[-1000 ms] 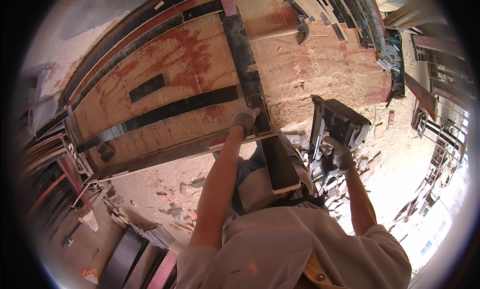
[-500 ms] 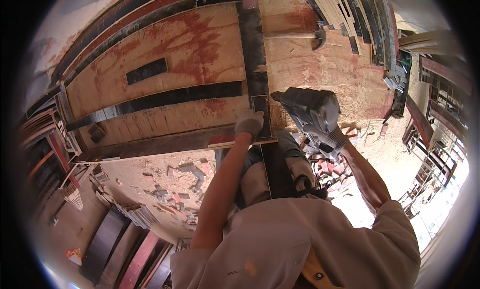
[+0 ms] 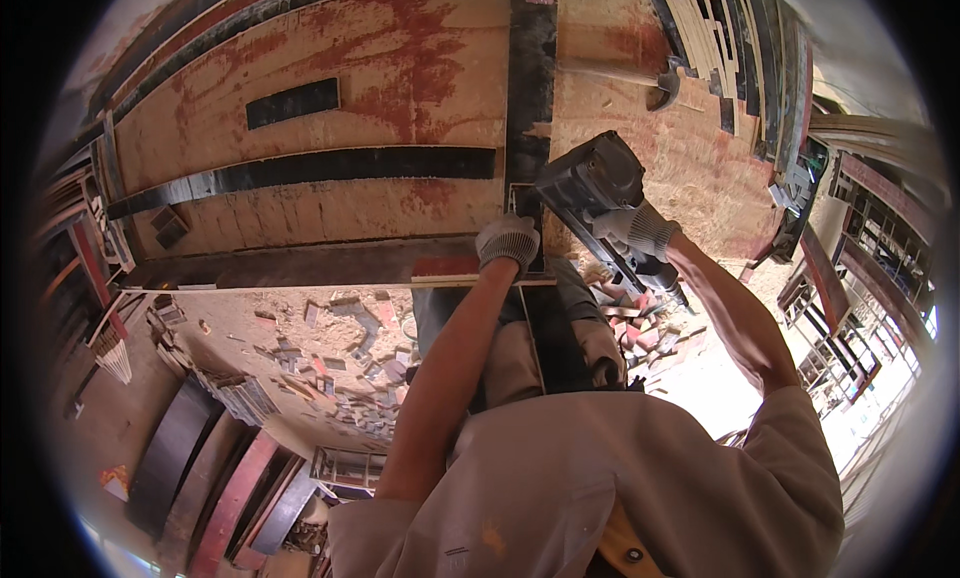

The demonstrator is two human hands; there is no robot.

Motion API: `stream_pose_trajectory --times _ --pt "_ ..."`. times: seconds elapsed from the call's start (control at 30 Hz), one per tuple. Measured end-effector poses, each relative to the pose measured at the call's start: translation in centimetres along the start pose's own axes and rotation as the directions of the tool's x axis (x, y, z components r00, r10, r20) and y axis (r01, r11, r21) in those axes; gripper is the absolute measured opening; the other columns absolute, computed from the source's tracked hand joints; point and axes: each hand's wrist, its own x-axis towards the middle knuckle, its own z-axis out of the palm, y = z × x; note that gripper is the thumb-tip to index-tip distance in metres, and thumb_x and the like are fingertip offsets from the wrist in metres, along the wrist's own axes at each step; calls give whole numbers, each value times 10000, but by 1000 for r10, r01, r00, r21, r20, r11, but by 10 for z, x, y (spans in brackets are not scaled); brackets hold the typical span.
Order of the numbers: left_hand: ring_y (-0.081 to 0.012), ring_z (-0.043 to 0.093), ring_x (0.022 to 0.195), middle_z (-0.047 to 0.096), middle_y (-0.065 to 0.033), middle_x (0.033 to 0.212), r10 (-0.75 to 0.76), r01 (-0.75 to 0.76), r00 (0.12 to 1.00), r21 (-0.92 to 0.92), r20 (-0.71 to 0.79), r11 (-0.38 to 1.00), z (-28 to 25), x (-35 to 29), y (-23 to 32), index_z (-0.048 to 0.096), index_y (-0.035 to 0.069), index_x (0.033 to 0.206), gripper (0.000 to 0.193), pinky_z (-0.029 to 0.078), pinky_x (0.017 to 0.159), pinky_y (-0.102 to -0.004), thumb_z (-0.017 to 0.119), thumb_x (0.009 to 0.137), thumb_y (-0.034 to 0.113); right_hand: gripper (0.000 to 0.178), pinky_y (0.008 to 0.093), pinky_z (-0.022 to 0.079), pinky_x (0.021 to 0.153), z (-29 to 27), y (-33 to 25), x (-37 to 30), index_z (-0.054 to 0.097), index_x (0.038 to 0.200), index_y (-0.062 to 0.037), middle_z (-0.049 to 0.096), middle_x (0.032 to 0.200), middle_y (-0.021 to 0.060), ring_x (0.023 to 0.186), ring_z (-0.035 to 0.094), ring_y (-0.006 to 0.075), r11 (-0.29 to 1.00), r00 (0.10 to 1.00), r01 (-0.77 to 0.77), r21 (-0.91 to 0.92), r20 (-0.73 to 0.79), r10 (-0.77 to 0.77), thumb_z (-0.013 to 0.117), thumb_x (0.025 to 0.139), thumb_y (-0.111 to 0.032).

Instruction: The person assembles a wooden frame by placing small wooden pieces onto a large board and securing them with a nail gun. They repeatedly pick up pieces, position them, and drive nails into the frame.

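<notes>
My left hand [image 3: 508,240], in a pale knit glove, is closed at the edge of a short black board [image 3: 534,260] near the front edge of the bench. That piece lies at the near end of a long black board [image 3: 530,68] running away from me. My gloved right hand [image 3: 642,230] grips a black nail gun [image 3: 597,173] by its handle. The gun's nose tilts over the short board beside my left hand; whether it touches is hidden. Another black strip [image 3: 380,164] ends close to the long board's left side.
A hammer [image 3: 662,90] lies on the plywood bench top [image 3: 420,88], right of the long board. Thin wood strips [image 3: 700,38] are piled at the far right. A loose black block [image 3: 292,103] lies at left. Offcuts [image 3: 340,348] litter the floor; boards [image 3: 235,493] lean at lower left.
The nail gun has swung left and turned, bringing its body close to my left hand. My left hand remains at the short board. The whole view has shifted slightly.
</notes>
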Motion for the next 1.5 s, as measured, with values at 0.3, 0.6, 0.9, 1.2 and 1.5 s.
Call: stream_pose_trajectory --times 0.3,0.6,0.9,1.2,1.5 --pt "-332 667 1253 697 -100 1355 -10 8 999 26 41 1000 4 3 -2 756 194 1253 371 563 1002 -495 461 1052 294 127 292 424 440 -7 -7 10 662 745 -61 564 583 41 460 517 128 994 994 -108 22 5 108 696 835 -145" --pt "-393 686 1184 728 -172 1233 -85 83 995 -44 -55 996 2 -4 -8 745 99 1193 367 540 999 -525 519 1000 313 76 304 414 474 -18 -10 -12 657 783 -71 487 567 5 482 478 108 997 997 -67 -34 29 68 683 843 -109" --pt "-303 657 1154 702 -92 1224 700 -825 545 -145 -462 547 -14 -207 -43 701 142 1227 447 531 1017 -437 730 781 128 274 307 389 482 -18 -5 -56 530 604 -110 442 541 -5 473 418 97 979 968 -5 -205 246 57 642 849 -58" --pt "-234 722 956 740 -5 1103 587 -834 392 -3 -709 552 16 -221 -19 710 155 1104 331 610 737 -354 704 773 148 285 307 381 478 -8 -12 -54 521 597 -115 440 539 -8 469 413 95 955 950 -37 -295 286 125 636 848 -47" --pt "-203 739 926 746 14 1073 573 -806 408 13 -710 591 18 -221 -19 726 185 1062 301 594 667 -326 738 768 248 296 307 373 474 -5 -21 -52 511 590 -120 437 538 -11 466 408 93 949 943 -62 -310 294 157 631 847 -37"
